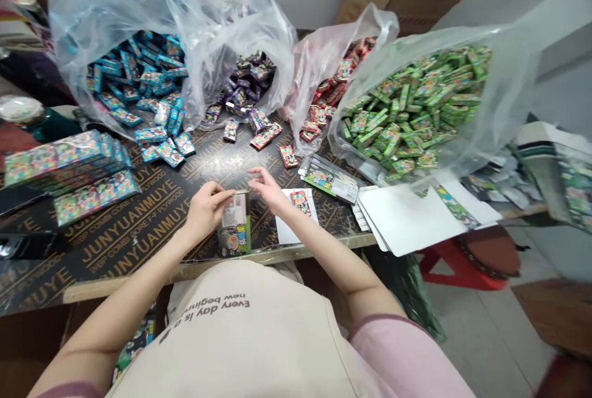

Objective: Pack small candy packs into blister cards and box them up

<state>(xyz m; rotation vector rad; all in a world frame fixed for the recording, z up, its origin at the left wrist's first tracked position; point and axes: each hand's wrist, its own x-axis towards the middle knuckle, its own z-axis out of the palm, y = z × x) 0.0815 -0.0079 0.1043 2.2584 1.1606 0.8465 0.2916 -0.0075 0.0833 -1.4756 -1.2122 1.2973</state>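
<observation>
My left hand (209, 205) pinches the upper edge of a printed cardboard box (235, 232), dark with green at one side, near the table's front edge. Just right of the box top, my right hand (269, 192) hovers with thumb and fingers apart, and I see nothing in it. Beneath my right forearm lies a white card (285, 232) with a small red packet (300, 202) on it. A flat printed box (329, 179) rests beyond my right wrist. Loose red packets (288, 155) and dark purple packets (230, 130) lie farther back.
Along the back stand clear plastic bags of blue packets (139, 71), purple packets (250, 77), red packets (340, 80) and green packets (416, 108). Stacked multicoloured boxes (60, 160) sit at left. White sheets (407, 216) overhang the front edge at right, near a red stool (485, 256).
</observation>
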